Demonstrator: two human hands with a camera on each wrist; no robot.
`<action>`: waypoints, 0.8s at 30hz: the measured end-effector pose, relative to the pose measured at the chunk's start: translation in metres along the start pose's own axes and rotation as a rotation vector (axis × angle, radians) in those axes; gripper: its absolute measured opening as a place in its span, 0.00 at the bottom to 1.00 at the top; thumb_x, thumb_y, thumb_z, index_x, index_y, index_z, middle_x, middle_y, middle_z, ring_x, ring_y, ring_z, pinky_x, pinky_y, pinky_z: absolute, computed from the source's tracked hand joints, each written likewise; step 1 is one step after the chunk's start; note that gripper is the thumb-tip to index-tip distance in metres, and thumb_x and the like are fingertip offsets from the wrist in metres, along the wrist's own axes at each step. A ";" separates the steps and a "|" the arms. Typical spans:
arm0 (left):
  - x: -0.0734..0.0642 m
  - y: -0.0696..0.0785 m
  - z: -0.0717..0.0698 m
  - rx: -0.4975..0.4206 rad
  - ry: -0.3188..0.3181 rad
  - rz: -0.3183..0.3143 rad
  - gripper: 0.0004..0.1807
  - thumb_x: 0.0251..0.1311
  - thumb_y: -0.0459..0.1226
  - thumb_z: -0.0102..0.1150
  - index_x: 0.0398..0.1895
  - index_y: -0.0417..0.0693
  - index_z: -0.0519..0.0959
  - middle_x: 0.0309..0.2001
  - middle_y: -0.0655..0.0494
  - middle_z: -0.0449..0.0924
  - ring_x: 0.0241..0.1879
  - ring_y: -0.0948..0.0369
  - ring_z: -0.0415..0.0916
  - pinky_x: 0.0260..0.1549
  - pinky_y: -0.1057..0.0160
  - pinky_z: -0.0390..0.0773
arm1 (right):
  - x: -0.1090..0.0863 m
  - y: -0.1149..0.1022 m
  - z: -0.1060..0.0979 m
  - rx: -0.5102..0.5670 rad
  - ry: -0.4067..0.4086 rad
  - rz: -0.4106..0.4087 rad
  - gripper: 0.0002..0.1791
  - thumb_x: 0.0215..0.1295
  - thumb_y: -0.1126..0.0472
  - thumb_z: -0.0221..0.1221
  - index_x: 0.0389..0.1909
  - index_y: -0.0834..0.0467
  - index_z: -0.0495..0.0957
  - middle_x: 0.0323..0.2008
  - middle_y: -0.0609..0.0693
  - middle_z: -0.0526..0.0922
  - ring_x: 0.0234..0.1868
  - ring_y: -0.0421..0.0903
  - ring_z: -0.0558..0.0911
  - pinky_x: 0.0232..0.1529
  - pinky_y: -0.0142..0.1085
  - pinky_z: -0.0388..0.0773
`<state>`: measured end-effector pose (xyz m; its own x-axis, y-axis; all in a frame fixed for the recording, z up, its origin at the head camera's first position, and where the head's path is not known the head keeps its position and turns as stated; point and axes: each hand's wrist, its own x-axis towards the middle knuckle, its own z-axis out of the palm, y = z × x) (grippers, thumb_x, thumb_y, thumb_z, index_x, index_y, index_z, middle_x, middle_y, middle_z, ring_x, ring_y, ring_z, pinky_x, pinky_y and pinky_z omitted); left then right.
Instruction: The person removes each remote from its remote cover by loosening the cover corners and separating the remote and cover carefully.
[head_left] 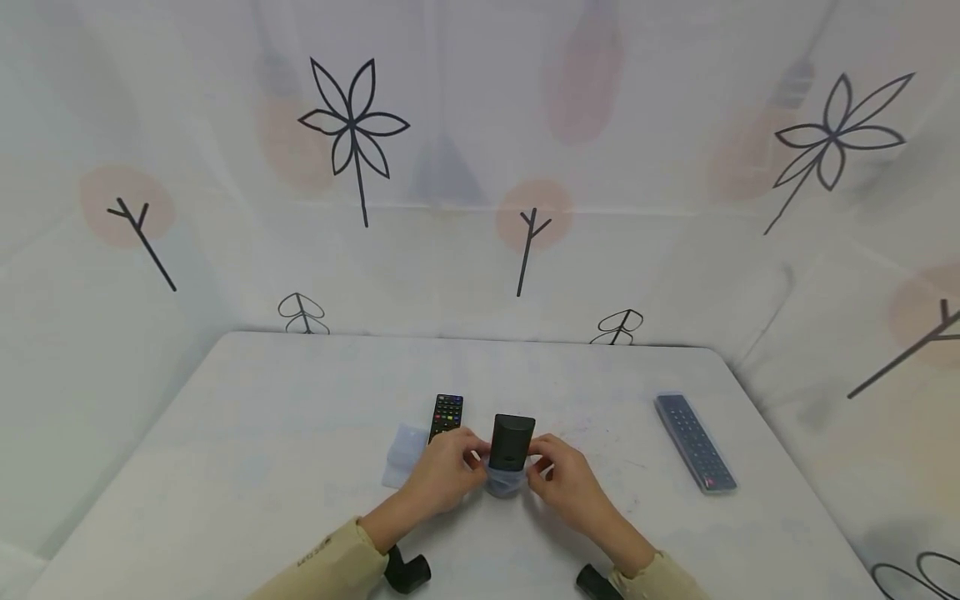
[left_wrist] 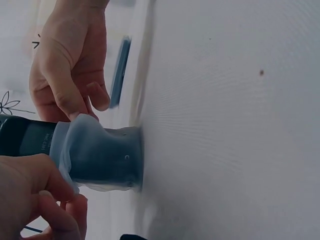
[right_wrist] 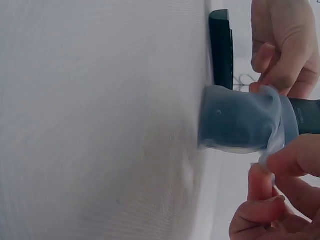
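A black remote control [head_left: 513, 442] stands upright on its end, its back toward me in the head view. Around its lower part sits a translucent bluish silicone cover [left_wrist: 102, 155], its upper edge rolled and bunched. My left hand [head_left: 448, 468] pinches the cover's rim on one side, thumb against fingers. On the opposite side, my right hand [head_left: 572, 490] pinches that same rim, as the right wrist view shows close up. The cover's bottom end touches the table.
Behind my left hand lies another black remote [head_left: 448, 412], beside a flat translucent cover [head_left: 405, 454]. A dark remote in a clear cover [head_left: 696, 442] lies at the right of the white table [head_left: 262, 433]. A patterned cloth [head_left: 450, 275] surrounds the far side.
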<state>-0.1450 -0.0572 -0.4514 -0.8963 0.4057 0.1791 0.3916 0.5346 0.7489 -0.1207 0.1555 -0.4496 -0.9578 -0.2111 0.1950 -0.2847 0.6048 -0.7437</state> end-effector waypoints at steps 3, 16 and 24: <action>0.000 -0.001 0.002 0.015 0.016 0.008 0.14 0.47 0.24 0.65 0.39 0.38 0.87 0.32 0.61 0.78 0.29 0.68 0.75 0.27 0.70 0.75 | 0.000 0.000 0.001 -0.007 -0.001 0.006 0.16 0.54 0.79 0.61 0.41 0.60 0.82 0.40 0.48 0.81 0.34 0.42 0.81 0.33 0.32 0.78; 0.000 0.004 0.008 0.117 0.097 0.100 0.08 0.40 0.25 0.70 0.24 0.44 0.84 0.25 0.65 0.71 0.25 0.72 0.69 0.24 0.71 0.72 | -0.005 0.000 -0.005 -0.008 0.084 -0.006 0.18 0.54 0.76 0.67 0.41 0.52 0.84 0.40 0.41 0.81 0.36 0.41 0.81 0.33 0.33 0.77; 0.000 0.005 0.009 0.163 0.118 0.112 0.07 0.39 0.26 0.69 0.22 0.45 0.83 0.24 0.66 0.70 0.23 0.72 0.67 0.24 0.71 0.70 | -0.004 -0.008 -0.022 0.057 0.203 -0.082 0.20 0.53 0.77 0.69 0.44 0.53 0.84 0.43 0.43 0.82 0.39 0.43 0.82 0.35 0.34 0.79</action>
<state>-0.1412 -0.0479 -0.4536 -0.8597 0.3847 0.3360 0.5099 0.6080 0.6085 -0.1151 0.1683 -0.4307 -0.9212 -0.0952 0.3772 -0.3651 0.5467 -0.7535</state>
